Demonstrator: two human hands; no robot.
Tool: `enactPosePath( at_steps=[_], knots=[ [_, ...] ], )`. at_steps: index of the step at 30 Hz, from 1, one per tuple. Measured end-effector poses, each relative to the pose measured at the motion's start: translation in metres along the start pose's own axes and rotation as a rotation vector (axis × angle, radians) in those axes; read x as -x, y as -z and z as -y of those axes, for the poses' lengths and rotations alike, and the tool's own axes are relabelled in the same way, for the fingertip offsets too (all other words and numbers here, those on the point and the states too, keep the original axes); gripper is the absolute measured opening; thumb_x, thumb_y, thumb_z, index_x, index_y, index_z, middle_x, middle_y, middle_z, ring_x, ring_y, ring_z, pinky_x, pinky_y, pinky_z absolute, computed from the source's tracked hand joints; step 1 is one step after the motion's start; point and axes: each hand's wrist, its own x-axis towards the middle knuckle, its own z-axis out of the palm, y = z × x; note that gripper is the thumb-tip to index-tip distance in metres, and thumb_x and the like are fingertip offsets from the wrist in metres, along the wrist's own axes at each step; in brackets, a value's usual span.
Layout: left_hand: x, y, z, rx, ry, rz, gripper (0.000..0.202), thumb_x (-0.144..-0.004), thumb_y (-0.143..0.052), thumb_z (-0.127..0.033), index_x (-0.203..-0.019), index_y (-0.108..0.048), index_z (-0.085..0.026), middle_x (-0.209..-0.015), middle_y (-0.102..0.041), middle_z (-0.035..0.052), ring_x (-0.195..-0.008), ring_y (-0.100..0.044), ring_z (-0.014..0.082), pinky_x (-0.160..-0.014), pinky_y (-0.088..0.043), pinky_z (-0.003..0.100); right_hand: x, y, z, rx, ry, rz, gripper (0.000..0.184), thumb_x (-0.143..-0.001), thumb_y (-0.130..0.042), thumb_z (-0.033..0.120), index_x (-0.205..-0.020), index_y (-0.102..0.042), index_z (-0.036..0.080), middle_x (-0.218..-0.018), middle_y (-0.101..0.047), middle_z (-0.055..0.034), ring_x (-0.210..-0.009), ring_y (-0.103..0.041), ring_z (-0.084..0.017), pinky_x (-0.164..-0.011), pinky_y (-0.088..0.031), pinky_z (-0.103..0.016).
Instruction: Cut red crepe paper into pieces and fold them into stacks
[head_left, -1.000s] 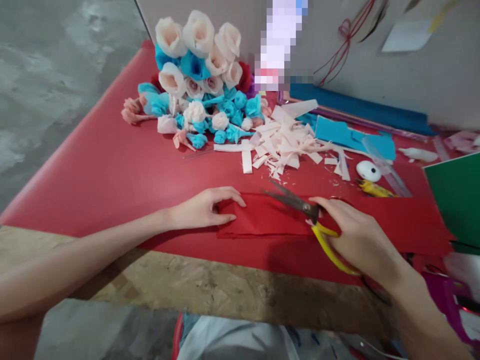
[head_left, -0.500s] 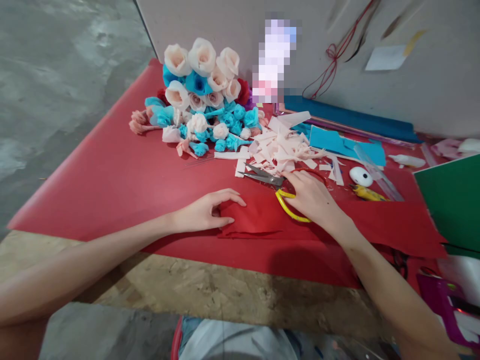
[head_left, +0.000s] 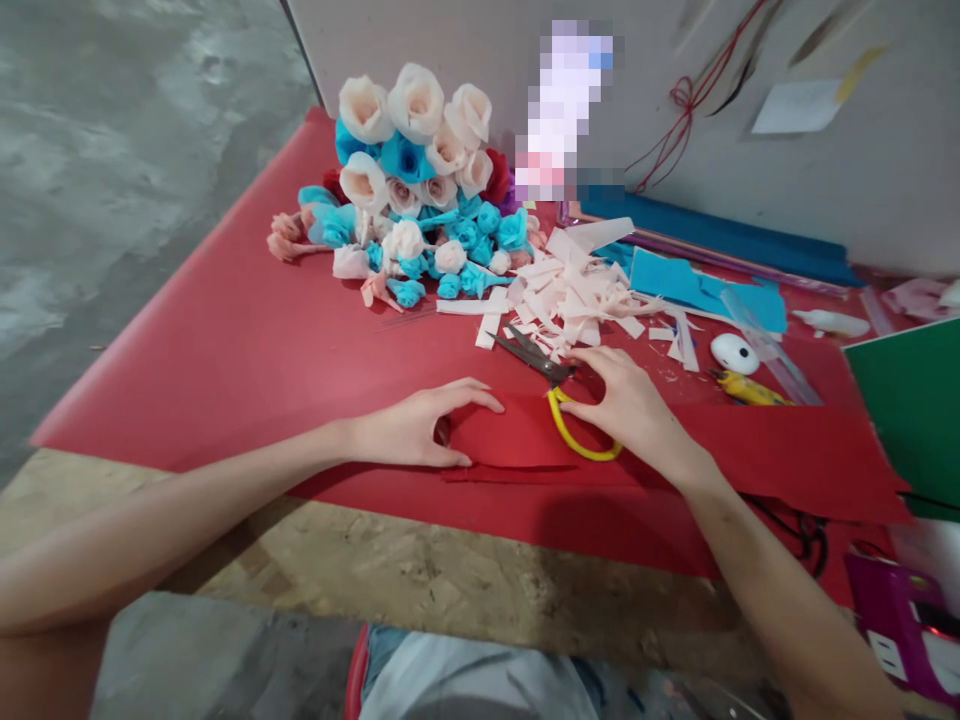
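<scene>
Folded red crepe paper [head_left: 517,430] lies along the front of the table. My left hand [head_left: 409,425] curves around its left end, thumb and fingers wide apart, the fingertips touching the sheet. Above the paper, my right hand [head_left: 630,405] grips a pair of scissors [head_left: 551,372], its thumb at the yellow handle loop. The other handle is hidden by the hand. The slightly parted blades point left and away from me, towards a heap of pale pink paper scraps [head_left: 574,290].
Paper flowers [head_left: 405,165] in cream, blue and pink are piled at the back left. Behind the scraps lie blue paper [head_left: 705,290] and a dark blue roll [head_left: 720,235]. A white round object [head_left: 733,353] and a yellow tool [head_left: 750,388] sit right, near a green board [head_left: 907,410].
The scissors have turned, their blades now slanting further away from me, and the red handle has gone out of sight. My left thumb has moved down along the paper's end. The view has shifted slightly.
</scene>
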Motion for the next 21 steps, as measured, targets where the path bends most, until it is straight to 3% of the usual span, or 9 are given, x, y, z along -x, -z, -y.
enactPosePath(
  at_steps=[5, 10, 15, 21],
  knots=[
    [0.0, -0.001, 0.002, 0.015, -0.043, -0.013, 0.049, -0.073, -0.063, -0.017, -0.118, -0.046, -0.023, -0.121, -0.047, 0.0074, -0.089, -0.053, 0.0139, -0.072, -0.047, 0.025, 0.038, 0.011, 0.044, -0.135, 0.066, -0.157, 0.013, -0.084, -0.053, 0.02, -0.093, -0.062, 0.02, -0.09, -0.063, -0.0063, -0.088, -0.058, -0.019, -0.077, -0.048, -0.033],
    [0.001, -0.002, 0.003, 0.021, -0.056, -0.018, 0.045, -0.072, -0.063, -0.016, -0.114, -0.049, -0.022, -0.122, -0.047, 0.007, -0.096, -0.053, 0.0154, -0.072, -0.047, 0.024, 0.083, -0.012, 0.092, -0.194, 0.237, -0.074, 0.016, -0.087, -0.049, 0.018, -0.077, -0.062, 0.017, -0.063, -0.06, -0.0007, -0.062, -0.055, -0.013, -0.06, -0.045, -0.025],
    [0.002, -0.002, 0.003, 0.068, -0.03, -0.014, 0.048, -0.071, -0.062, -0.015, -0.116, -0.048, -0.023, -0.124, -0.045, 0.007, -0.083, -0.053, 0.0105, -0.064, -0.046, 0.02, 0.081, -0.054, 0.099, -0.12, 0.217, -0.08, 0.021, -0.088, -0.046, 0.019, -0.086, -0.066, 0.012, -0.068, -0.064, -0.0057, -0.065, -0.059, -0.017, -0.059, -0.046, -0.028],
    [0.001, -0.001, 0.002, 0.143, -0.015, -0.004, 0.048, -0.07, -0.062, -0.014, -0.116, -0.05, -0.024, -0.125, -0.046, 0.007, -0.081, -0.055, 0.01, -0.062, -0.047, 0.019, 0.074, -0.072, 0.102, -0.229, 0.111, -0.098, 0.022, -0.088, -0.048, 0.026, -0.088, -0.067, 0.015, -0.068, -0.066, -0.0055, -0.061, -0.061, -0.015, -0.059, -0.046, -0.026]
  ],
)
